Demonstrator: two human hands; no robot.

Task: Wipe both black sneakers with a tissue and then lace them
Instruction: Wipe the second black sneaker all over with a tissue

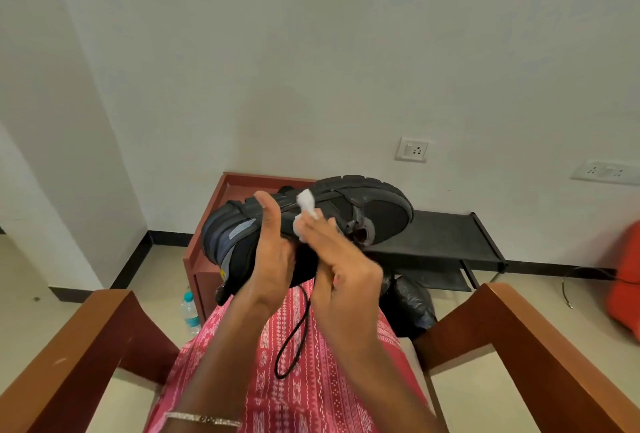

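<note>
A black sneaker [374, 211] is held up in front of me, lying on its side with the sole toward the wall. My left hand [273, 252] grips it around the middle, thumb up over the sole's edge. A white tissue [306, 205] is pressed against the sneaker's side under the fingers of my right hand [341, 259]. A black lace [294, 339] hangs in a loop from the shoe over my lap. Part of a second dark shoe [285, 189] shows behind, on the wooden table.
I sit in a chair with wooden armrests [86, 346] on both sides. Ahead stand a reddish wooden table [207, 224] and a black metal rack [446, 235]. A water bottle [190, 313] and a black plastic bag [408, 304] lie on the floor. An orange object [623, 280] sits at right.
</note>
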